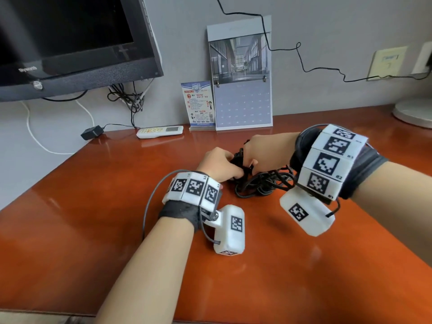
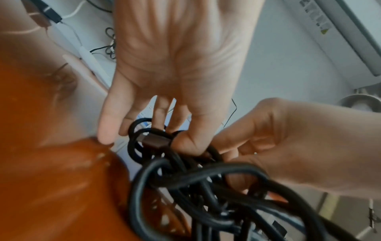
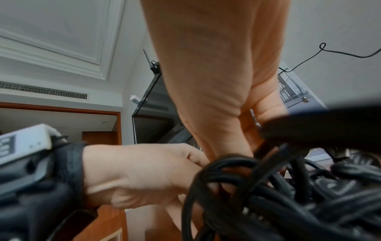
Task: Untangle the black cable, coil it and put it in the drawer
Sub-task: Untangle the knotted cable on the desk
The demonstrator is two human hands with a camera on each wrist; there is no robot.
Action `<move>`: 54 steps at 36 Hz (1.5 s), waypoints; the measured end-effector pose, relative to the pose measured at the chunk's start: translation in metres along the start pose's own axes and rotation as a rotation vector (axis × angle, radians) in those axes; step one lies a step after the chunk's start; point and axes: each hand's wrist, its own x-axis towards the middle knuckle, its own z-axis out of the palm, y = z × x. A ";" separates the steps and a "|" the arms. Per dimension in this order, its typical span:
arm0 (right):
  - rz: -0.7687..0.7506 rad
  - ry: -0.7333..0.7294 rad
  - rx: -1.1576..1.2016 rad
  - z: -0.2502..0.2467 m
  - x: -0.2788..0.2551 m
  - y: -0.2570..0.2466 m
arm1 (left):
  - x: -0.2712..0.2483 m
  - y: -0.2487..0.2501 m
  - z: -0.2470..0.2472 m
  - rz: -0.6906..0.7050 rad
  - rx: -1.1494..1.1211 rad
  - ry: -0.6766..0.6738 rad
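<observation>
Both forearms reach in from the near edge of the orange-brown desk (image 1: 98, 206), each wrist strapped with a white block of black-and-white markers. Between them, toward the middle of the desk, lies the black cable (image 1: 257, 185), still a knotted heap with several loops resting on the wood. Pressed against the heap's left side, the left hand (image 1: 218, 163) has its fingers curled into the tangle, pinching a strand beside a dark plug (image 2: 156, 141). From the right, the right hand (image 1: 261, 152) grasps the upper part of the knot with bent fingers. Behind them, against the grey wall, stand a desk calendar (image 1: 243, 76) and a small printed card (image 1: 198, 104), with a white remote (image 1: 160, 131) lying to the left under a dark monitor (image 1: 70, 43).
</observation>
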 end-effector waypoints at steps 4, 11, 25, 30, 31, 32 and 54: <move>-0.041 0.023 0.048 0.002 -0.009 0.003 | 0.001 -0.004 0.005 -0.014 -0.188 0.006; -0.101 0.254 0.112 0.010 -0.032 0.007 | 0.006 -0.016 -0.001 0.018 -0.200 -0.003; 0.229 0.827 0.961 0.024 -0.046 0.040 | 0.003 -0.024 -0.031 0.047 -0.009 -0.004; 0.231 0.905 1.394 0.025 -0.039 0.036 | -0.004 -0.004 -0.031 0.255 -0.074 0.040; 0.245 0.919 1.509 0.025 -0.038 0.036 | -0.006 0.001 -0.029 0.281 -0.089 -0.013; 0.263 0.930 1.628 0.026 -0.036 0.036 | -0.007 0.005 -0.026 0.297 -0.080 -0.073; 0.647 0.761 1.863 0.085 -0.026 0.047 | 0.014 -0.012 -0.025 0.236 -0.005 -0.063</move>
